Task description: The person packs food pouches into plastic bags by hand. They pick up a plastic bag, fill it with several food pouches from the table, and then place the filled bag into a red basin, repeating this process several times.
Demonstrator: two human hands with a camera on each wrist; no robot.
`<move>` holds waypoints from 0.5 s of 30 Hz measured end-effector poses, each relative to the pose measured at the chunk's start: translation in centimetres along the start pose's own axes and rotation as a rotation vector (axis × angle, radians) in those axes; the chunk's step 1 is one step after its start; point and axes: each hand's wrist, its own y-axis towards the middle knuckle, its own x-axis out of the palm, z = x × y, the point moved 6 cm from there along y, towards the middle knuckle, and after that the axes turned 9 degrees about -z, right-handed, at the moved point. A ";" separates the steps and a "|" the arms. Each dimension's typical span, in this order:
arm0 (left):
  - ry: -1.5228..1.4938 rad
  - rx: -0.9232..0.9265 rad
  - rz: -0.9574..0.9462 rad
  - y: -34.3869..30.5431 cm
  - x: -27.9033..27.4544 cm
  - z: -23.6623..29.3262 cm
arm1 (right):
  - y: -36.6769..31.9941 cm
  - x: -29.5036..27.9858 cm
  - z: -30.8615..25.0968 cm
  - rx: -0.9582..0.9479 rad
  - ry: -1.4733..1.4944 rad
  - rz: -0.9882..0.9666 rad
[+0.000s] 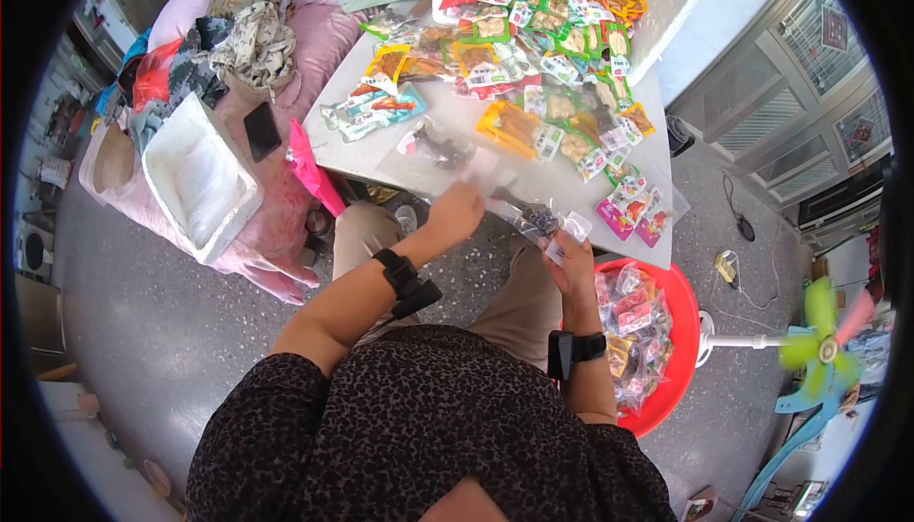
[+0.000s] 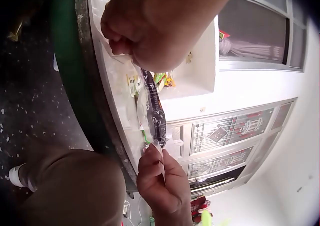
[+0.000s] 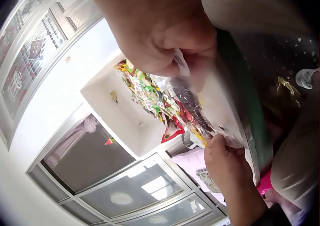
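Note:
A clear plastic bag with dark contents (image 1: 538, 217) is stretched between the two hands at the table's near edge. The left hand (image 1: 455, 212) pinches one end of it with curled fingers; in the left wrist view that hand (image 2: 150, 31) is at the top. At the other end, by a white label, the right hand (image 1: 574, 265) pinches the bag between thumb and fingers, seen also as the lower hand (image 2: 165, 181). In the right wrist view, the right hand (image 3: 165, 41) partly covers the bag (image 3: 187, 98). Another clear bag with dark contents (image 1: 443, 149) lies flat on the table beyond the left hand.
Colourful snack packets (image 1: 562, 17) fill a white foam box (image 1: 666, 22) and spread over the table (image 1: 419, 174). Right of the legs stands a red basin (image 1: 681, 331) of packets. An empty foam box (image 1: 205, 179) and a phone (image 1: 262, 131) lie on the pink bed. A fan (image 1: 826, 349) stands right.

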 end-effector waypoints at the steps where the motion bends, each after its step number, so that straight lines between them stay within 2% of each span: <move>1: 0.003 0.005 0.002 0.0 -0.3 0.2 | 0.0 0.0 0.1 0.012 0.008 -0.003; 7: 0.118 -0.007 -0.042 0.1 -2.4 1.7 | 0.5 0.6 -0.5 0.018 -0.056 -0.037; 10: 0.105 0.116 -0.021 0.2 -2.2 2.3 | 0.6 0.9 -0.7 0.026 -0.074 -0.038; 15: 0.191 0.105 -0.106 0.4 -1.3 2.6 | 1.4 1.6 0.8 0.111 -0.043 -0.097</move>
